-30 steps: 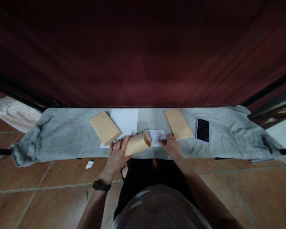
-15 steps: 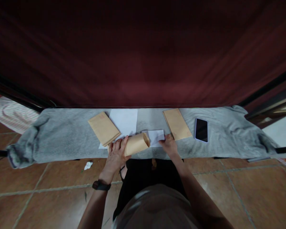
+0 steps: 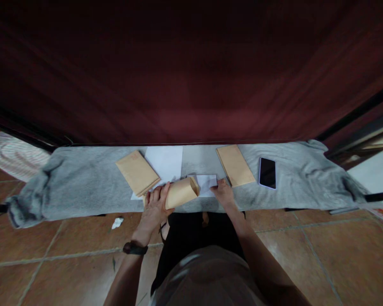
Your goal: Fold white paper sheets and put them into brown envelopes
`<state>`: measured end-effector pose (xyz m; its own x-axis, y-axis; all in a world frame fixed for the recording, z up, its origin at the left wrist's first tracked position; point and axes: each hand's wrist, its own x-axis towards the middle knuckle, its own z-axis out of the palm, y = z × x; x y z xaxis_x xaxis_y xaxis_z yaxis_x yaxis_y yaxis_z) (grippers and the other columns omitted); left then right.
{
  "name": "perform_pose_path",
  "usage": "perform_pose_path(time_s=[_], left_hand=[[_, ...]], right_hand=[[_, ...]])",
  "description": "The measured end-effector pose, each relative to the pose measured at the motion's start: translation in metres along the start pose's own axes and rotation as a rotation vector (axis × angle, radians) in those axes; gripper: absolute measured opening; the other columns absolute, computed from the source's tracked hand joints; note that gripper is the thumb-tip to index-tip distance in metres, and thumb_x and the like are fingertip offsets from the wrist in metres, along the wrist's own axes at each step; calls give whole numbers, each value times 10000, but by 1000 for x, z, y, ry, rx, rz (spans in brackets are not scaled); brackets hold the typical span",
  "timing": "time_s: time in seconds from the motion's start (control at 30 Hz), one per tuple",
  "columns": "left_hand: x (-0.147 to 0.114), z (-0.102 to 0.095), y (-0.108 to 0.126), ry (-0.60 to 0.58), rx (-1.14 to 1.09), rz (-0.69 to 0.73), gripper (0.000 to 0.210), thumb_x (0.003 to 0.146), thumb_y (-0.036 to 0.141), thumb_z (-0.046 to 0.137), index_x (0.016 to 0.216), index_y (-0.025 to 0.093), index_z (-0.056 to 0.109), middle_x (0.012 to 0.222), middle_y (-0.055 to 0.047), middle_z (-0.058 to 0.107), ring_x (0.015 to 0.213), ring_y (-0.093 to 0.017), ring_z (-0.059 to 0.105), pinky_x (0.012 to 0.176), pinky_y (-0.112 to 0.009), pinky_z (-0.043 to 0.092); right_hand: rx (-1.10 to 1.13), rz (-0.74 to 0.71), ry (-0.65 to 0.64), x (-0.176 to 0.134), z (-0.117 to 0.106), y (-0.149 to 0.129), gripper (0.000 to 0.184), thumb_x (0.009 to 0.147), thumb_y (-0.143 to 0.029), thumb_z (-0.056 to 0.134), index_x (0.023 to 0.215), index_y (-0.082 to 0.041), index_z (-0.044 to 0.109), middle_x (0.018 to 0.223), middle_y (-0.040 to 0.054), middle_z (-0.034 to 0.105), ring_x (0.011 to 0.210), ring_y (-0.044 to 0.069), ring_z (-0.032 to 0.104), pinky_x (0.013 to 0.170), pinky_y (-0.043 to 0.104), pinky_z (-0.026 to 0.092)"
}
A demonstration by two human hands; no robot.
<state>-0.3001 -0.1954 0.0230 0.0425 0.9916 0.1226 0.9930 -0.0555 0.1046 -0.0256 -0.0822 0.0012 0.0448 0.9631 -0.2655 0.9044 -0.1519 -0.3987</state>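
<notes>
My left hand (image 3: 155,207) is closed around a brown paper envelope (image 3: 181,193), which bulges so that its mouth gapes toward the right. Between the thumb and fingers of my right hand (image 3: 224,193) is the right edge of a folded white paper (image 3: 206,183), lying just beside the envelope's mouth. Whether the paper's left end reaches into the envelope I cannot tell. White sheets (image 3: 166,161) lie flat behind my left hand, partly covered by a stack of brown envelopes (image 3: 138,172). Another brown envelope stack (image 3: 235,165) rests just beyond my right hand.
A phone (image 3: 267,173) lies on the right of the narrow, grey cloth-covered table (image 3: 306,178). A dark red curtain (image 3: 191,85) hangs along the table's far edge. Below, a crumpled white scrap (image 3: 117,222) is on the tiled floor (image 3: 76,238).
The view has shifted slightly. Both hands keep nearly the same place, with the envelope and the folded white paper still in them.
</notes>
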Motion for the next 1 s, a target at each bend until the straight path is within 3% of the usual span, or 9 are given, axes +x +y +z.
perform_pose_path(time_s=[0.23, 0.3, 0.43, 0.53, 0.73, 0.83, 1.0], left_hand=[[0, 3, -1, 17, -8, -1, 1040, 755, 260, 759, 1598, 216, 153, 1400, -163, 506, 1344, -359, 453, 1167, -554, 267], [-1, 3, -2, 24, -17, 6, 1040, 754, 266, 761, 1600, 217, 158, 1404, -165, 507, 1349, -363, 448, 1165, -559, 269], [-2, 4, -2, 34, -28, 6, 1035, 757, 274, 761, 1601, 219, 165, 1411, -165, 501, 1350, -365, 447, 1166, -564, 265], [-2, 5, -3, 31, -20, 6, 1065, 748, 288, 774, 1605, 220, 145, 1416, -165, 496, 1350, -366, 442, 1165, -562, 263], [-2, 9, -5, 33, -2, 17, 1079, 746, 318, 785, 1607, 217, 143, 1420, -168, 487, 1317, -370, 458, 1161, -561, 256], [-1, 10, -5, 33, -8, 19, 1071, 752, 330, 781, 1607, 209, 146, 1415, -173, 488, 1322, -374, 451, 1158, -566, 252], [0, 7, -3, 35, -32, 24, 1054, 766, 381, 772, 1604, 212, 156, 1427, -174, 479, 1336, -374, 439, 1161, -570, 243]], right_hand=[[76, -10, 61, 1, 12, -4, 344, 782, -332, 750, 1043, -163, 602, 1145, 186, 688, 1130, 316, 644, 942, 374, 472], [194, -62, 116, 0, 16, -2, 247, 755, -264, 747, 937, -179, 604, 1083, 166, 692, 1078, 306, 649, 913, 370, 474], [350, -151, 143, -1, 15, 8, 121, 790, -250, 667, 785, -230, 547, 794, 35, 670, 795, 223, 665, 749, 310, 483], [454, -191, 187, -3, 6, 21, 119, 842, -315, 600, 799, -245, 514, 718, -3, 626, 708, 195, 638, 675, 286, 474], [754, -281, 342, -4, -19, 42, 241, 886, -441, 543, 963, -213, 564, 906, 56, 679, 829, 197, 639, 751, 305, 497], [833, -354, 248, -8, -19, 47, 287, 869, -490, 573, 926, -211, 612, 860, 41, 688, 813, 200, 627, 737, 298, 488], [626, -340, 152, -10, -11, 53, 298, 891, -485, 505, 771, -227, 593, 682, 13, 628, 683, 188, 580, 648, 278, 447]])
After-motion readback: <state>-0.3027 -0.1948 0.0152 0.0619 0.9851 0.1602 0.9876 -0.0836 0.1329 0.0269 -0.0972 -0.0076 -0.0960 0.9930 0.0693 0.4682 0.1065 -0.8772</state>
